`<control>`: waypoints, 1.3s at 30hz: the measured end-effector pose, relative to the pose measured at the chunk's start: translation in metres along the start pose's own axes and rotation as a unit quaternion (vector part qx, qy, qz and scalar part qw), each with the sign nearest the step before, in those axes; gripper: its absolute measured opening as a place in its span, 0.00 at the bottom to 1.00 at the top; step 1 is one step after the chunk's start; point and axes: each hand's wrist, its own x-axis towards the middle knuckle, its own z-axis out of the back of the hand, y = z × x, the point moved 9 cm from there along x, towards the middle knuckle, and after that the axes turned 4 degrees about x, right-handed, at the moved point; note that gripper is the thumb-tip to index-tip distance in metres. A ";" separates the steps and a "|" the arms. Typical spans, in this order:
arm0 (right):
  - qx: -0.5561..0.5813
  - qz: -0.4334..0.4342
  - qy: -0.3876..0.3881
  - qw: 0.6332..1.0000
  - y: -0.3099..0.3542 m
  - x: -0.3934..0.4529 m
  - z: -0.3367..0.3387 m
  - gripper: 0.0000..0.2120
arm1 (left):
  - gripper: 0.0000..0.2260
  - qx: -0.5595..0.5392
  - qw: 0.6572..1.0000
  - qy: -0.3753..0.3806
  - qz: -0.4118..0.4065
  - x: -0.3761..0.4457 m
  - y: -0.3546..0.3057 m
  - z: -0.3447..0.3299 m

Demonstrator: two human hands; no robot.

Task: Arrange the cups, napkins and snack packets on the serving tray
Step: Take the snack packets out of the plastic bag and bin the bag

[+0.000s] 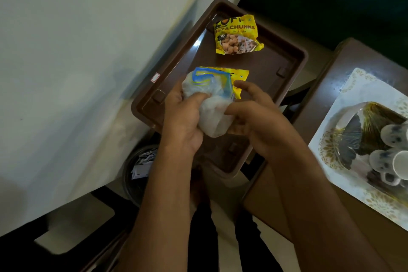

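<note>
A brown serving tray [176, 66] lies in the middle of the view. On its far end rests a yellow soya chunks packet [237, 35]. A second yellow packet [239, 77] lies nearer, half hidden. Above the tray's near half, my left hand [183, 121] and my right hand [256, 115] both grip a clear plastic napkin pack [209, 99] with blue and yellow print. Several white cups [393, 157] with dark spots stand on a white patterned mat [357, 86] at the right.
A shiny gold wrapped item [371, 130] lies beside the cups on the brown side table [331, 77]. A round bin [141, 168] with paper scraps sits below the tray's near left corner. A pale wall fills the left side.
</note>
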 end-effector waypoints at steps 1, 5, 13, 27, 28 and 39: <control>0.012 -0.015 0.051 0.999 -0.003 -0.001 -0.010 0.33 | 0.17 -0.002 1.000 0.012 0.005 0.001 0.002 0.001; -0.078 0.067 0.220 0.970 0.009 -0.010 -0.035 0.52 | 0.18 -0.010 0.999 -0.003 0.035 0.002 0.013 0.026; -0.380 0.263 0.037 0.886 0.013 -0.009 -0.070 0.32 | 0.16 -0.012 0.998 -0.038 0.047 -0.006 0.010 0.069; -0.431 0.344 -0.056 0.832 0.011 -0.029 -0.119 0.11 | 0.09 0.049 0.993 -0.039 -0.095 -0.054 -0.005 0.133; -0.426 0.343 -0.046 0.836 0.008 -0.030 -0.124 0.12 | 0.08 0.102 0.986 -0.077 -0.109 -0.056 -0.007 0.141; -0.297 0.158 0.023 0.941 -0.081 -0.019 -0.149 0.06 | 0.09 0.367 0.864 -0.286 -0.193 -0.089 -0.013 0.200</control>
